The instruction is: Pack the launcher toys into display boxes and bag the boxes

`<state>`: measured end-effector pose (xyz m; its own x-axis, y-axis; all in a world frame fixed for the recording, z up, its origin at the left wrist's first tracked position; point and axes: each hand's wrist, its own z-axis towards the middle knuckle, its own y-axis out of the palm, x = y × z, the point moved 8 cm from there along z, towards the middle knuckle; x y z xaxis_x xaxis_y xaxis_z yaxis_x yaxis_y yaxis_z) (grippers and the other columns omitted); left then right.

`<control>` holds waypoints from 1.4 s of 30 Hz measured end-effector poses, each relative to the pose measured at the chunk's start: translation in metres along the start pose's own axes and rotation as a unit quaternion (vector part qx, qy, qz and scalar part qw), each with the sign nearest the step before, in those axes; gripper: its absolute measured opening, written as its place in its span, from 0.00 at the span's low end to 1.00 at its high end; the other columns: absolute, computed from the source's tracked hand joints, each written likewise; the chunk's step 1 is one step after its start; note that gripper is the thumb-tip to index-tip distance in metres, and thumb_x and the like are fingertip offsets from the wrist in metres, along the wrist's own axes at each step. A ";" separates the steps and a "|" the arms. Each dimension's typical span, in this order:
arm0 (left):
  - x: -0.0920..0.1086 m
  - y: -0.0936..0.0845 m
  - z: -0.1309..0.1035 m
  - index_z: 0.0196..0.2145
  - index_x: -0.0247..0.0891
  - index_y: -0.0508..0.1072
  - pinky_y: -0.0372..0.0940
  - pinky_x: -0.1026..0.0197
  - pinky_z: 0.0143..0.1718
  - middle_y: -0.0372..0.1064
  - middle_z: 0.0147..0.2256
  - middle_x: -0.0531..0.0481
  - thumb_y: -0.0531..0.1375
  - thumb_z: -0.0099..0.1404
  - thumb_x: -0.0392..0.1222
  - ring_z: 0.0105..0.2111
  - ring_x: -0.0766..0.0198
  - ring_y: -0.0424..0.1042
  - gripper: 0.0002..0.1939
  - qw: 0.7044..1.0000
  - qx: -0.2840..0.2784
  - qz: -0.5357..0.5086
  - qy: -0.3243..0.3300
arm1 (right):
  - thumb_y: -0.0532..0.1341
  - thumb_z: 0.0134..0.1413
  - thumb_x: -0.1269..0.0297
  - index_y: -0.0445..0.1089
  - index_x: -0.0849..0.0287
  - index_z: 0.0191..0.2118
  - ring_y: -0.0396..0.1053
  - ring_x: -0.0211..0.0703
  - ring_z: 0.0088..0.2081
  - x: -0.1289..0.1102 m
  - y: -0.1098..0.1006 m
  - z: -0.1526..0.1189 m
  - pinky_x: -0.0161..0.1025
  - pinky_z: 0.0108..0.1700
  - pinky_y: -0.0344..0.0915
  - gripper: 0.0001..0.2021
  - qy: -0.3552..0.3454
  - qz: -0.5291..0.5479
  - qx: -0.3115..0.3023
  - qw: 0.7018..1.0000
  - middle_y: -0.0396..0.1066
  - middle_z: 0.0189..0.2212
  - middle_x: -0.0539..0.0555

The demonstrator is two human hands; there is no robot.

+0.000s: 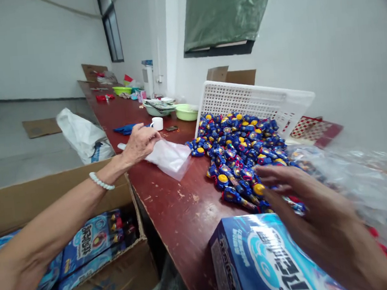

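Over the red-brown table, my left hand [143, 142] pinches the edge of a stack of clear plastic bags [172, 158]. A pale bead bracelet is on that wrist. My right hand [306, 198], blurred, hovers with its fingers apart at the near edge of a large pile of small blue toys [237, 145] with yellow and red parts. The pile spills from a tipped white plastic basket [257, 96]. Below my right hand stands a blue printed box [254, 257], partly hidden by the hand.
An open cardboard carton [113, 278] at the left holds several blue boxes [86, 240]. Farther along the table [165, 210] are a white mug [157, 123], a blue cloth [124, 130] and green basins [186, 112]. Clear plastic bagging [362, 175] lies at the right; a white sack [80, 134] stands on the floor.
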<state>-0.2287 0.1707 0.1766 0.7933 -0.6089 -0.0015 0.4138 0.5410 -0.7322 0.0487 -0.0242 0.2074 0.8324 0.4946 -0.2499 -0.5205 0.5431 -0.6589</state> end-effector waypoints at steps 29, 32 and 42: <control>0.204 -0.052 0.119 0.47 0.38 0.72 0.63 0.62 0.39 0.67 0.27 0.56 0.65 0.58 0.49 0.29 0.67 0.68 0.21 0.977 0.033 -0.159 0.140 | 0.54 0.57 0.74 0.74 0.56 0.38 0.62 0.38 0.26 0.043 -0.030 0.035 0.34 0.21 0.51 0.12 -0.044 -0.458 -0.049 0.886 0.69 0.34 0.55; 0.223 -0.031 0.120 0.45 0.34 0.73 0.62 0.52 0.46 0.66 0.27 0.51 0.61 0.61 0.43 0.35 0.59 0.70 0.15 0.986 -0.050 -0.053 0.148 | 0.57 0.54 0.75 0.74 0.58 0.32 0.65 0.48 0.35 0.075 -0.068 0.028 0.38 0.27 0.56 0.09 0.038 -0.498 -0.054 0.865 0.69 0.32 0.58; 0.261 -0.038 0.167 0.35 0.35 0.75 0.55 0.38 0.54 0.68 0.30 0.44 0.54 0.62 0.38 0.46 0.49 0.66 0.10 0.984 0.092 -0.087 0.125 | 0.54 0.61 0.69 0.70 0.66 0.45 0.56 0.52 0.46 0.076 -0.191 -0.043 0.47 0.37 0.47 0.12 0.142 -0.638 -0.034 0.756 0.65 0.44 0.63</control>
<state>0.0370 0.0878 0.3175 0.5773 -0.8133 -0.0718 0.6261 0.4975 -0.6005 0.2198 -0.1194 0.2843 0.6606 -0.5736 0.4843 0.7439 0.4136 -0.5249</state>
